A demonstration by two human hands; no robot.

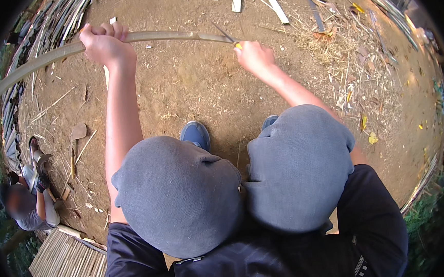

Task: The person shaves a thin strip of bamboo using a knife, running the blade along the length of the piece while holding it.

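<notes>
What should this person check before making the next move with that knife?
1. Left hand firm on the pole: ok, the fingers are wrapped around it.
2. Right hand holding the knife by its handle: ok, yellow shows at the fist.
3. Left hand clear of the knife: ok, a long stretch of pole lies between them.
4. Knife touching the pole: cannot tell; they cross in this view, but contact is unclear.
5. Pole's left end free: cannot tell, it runs off toward the dark rim.
6. Other person clear of the knife: ok, seated well off to the left.
</notes>
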